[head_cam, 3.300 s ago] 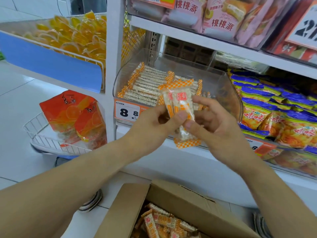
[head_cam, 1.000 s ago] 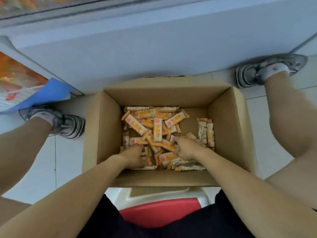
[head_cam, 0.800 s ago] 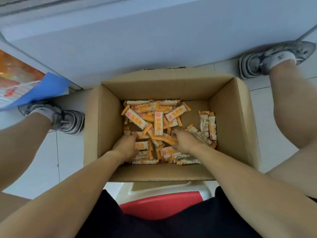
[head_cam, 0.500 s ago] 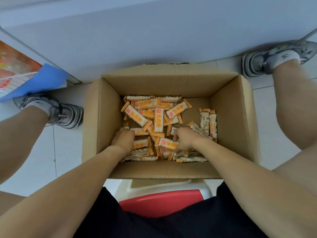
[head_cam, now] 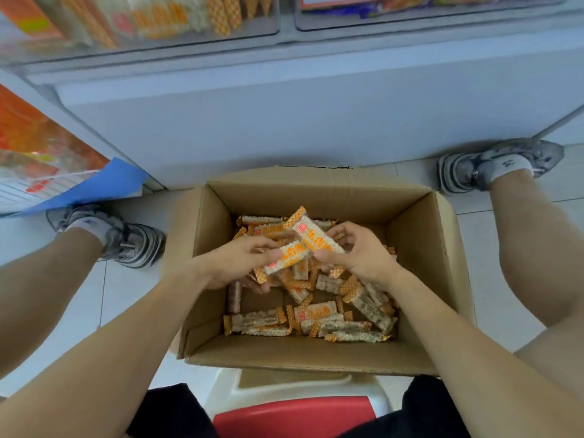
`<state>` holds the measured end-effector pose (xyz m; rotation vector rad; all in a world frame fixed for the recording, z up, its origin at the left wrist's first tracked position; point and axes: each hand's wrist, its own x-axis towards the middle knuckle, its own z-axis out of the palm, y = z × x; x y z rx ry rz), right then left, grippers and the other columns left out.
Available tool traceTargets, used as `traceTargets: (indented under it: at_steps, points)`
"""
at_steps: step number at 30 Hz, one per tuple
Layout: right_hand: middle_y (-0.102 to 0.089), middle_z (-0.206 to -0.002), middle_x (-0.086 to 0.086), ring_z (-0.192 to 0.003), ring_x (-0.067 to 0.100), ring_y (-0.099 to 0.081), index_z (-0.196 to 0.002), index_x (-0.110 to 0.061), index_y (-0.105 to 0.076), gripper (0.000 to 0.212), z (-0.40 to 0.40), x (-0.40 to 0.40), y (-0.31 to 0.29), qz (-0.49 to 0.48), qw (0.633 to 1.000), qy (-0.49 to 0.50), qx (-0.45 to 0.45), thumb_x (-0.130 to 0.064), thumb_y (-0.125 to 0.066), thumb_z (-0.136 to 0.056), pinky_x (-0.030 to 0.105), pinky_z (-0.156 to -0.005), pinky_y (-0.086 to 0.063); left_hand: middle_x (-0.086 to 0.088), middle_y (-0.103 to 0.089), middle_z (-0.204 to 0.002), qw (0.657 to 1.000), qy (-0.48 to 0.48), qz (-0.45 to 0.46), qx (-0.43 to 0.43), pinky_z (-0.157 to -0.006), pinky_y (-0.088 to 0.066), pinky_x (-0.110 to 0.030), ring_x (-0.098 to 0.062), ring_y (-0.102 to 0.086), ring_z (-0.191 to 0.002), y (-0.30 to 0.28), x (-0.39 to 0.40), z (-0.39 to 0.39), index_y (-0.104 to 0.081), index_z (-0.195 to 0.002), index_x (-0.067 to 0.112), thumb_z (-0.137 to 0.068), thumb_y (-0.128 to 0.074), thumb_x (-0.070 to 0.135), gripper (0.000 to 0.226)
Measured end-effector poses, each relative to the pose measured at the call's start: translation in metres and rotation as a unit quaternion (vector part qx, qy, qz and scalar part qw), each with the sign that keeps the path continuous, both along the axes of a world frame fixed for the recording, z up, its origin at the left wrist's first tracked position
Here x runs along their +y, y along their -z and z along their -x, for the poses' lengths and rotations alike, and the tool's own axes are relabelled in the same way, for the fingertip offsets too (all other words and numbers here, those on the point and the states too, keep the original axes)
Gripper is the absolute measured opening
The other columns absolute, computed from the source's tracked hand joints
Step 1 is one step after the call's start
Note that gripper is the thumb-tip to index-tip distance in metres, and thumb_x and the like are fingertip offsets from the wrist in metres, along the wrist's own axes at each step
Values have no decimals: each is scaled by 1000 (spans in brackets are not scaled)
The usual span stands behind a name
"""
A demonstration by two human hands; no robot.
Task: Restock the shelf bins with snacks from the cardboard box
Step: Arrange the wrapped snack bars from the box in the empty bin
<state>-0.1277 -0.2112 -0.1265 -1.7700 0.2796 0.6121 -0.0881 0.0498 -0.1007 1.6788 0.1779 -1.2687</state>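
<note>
Lying at the far left of the cardboard box is a blue sheet under blurred orange packaging whose print cannot be read, and just beside the box's left wall stands a grey sneaker on the white floor tiles. Above the box's middle, the left hand curls its fingers round the lower end of an orange-and-white snack bar, and the right hand pinches a second snack bar that crosses over the first; a small red square mark shows on that wrapper, with orange characters too blurred to make out. Below both hands, loose snack bars litter the box floor. Beyond the box's far wall, clear shelf bins hold more orange-checked packets. Nearer than the box's near wall sits a red stool seat. Right of the box rests the other sneaker.
</note>
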Motion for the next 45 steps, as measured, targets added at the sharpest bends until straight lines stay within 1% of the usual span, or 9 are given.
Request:
traceTargets:
  at_steps: [4, 10, 16, 21, 24, 29, 33, 40, 45]
  points:
    - [-67, -104, 20, -76, 26, -72, -116, -3, -66, 34, -9, -7, -24, -146, 982, 122, 2, -10, -77, -84, 36, -57, -62, -20, -66, -117, 990, -115, 83, 1, -81, -62, -44, -38, -72, -93, -17, -2, -7, -56, -133, 18, -98, -60, 22, 36]
    - [-67, -115, 16, -90, 27, -65, -117, -7, -70, 65, -26, -27, -53, -278, 953, 117, -10, -29, -94, -61, 34, -79, -61, -19, -65, -127, 984, -85, 156, -6, -86, -61, -45, -41, -69, -107, -49, -6, -22, -54, -138, 15, -94, -64, 8, 46]
    - [-70, -116, 13, -98, 28, -69, -118, -9, -67, 44, -37, -15, -97, -127, 984, 33, -122, -25, -80, -79, 39, -89, -58, -21, -73, -108, 987, 52, 122, -92, -82, -62, -41, -34, -74, -94, -115, 1, -49, -51, -133, 5, -95, -64, 10, 40]
    - [-72, -118, -1, -100, 32, -71, -113, -30, -69, 42, -59, 7, -146, -74, 983, -39, -161, -50, -80, -78, 58, -92, -55, -28, -68, -110, 964, 103, 62, -238, -66, -54, -26, -42, -69, -99, -167, 20, -63, -60, -126, 0, -95, -67, 13, 35]
    - [-69, -118, -19, -108, 13, -66, -111, -35, -67, 32, -79, 20, -181, -8, 971, -85, -225, -43, -70, -80, 40, -91, -57, -28, -68, -109, 957, 33, 70, -279, -68, -54, -29, -41, -69, -98, -195, 30, -70, -64, -116, 2, -92, -69, 12, 26]
    - [-73, -112, -10, -106, 12, -68, -102, -24, -67, 24, -107, 41, -236, -47, 948, -87, -301, -28, -72, -79, 27, -82, -57, -31, -66, -106, 921, -130, 160, -330, -78, -57, -56, -42, -71, -92, -233, 48, -86, -54, -117, 17, -91, -69, 23, 31]
    - [-71, -97, -1, -87, 20, -68, -99, -26, -69, 29, -126, 67, -276, -49, 917, -100, -384, -38, -81, -76, 36, -70, -60, 3, -74, -84, 878, -187, 233, -375, -68, -60, -36, -24, -75, -85, -254, 54, -93, -55, -107, 25, -84, -62, 27, 24]
    - [-65, -106, 0, -87, 20, -67, -101, -40, -64, 31, -176, 102, -327, 156, 832, -77, -526, -32, -84, -78, 48, -77, -58, 4, -56, -121, 702, -173, -88, -685, -91, -40, -14, -6, -53, -111, -250, 96, -121, -37, -141, 17, -89, -71, 24, 63]
    - [-62, -103, -11, -92, 6, -58, -101, -34, -66, 32, -214, 120, -336, 303, 792, -156, -507, -21, -84, -78, 15, -82, -38, -14, -52, -139, 661, -71, -220, -714, -102, -36, -33, -30, -49, -123, -230, 113, -143, -37, -147, 4, -84, -61, 42, 77]
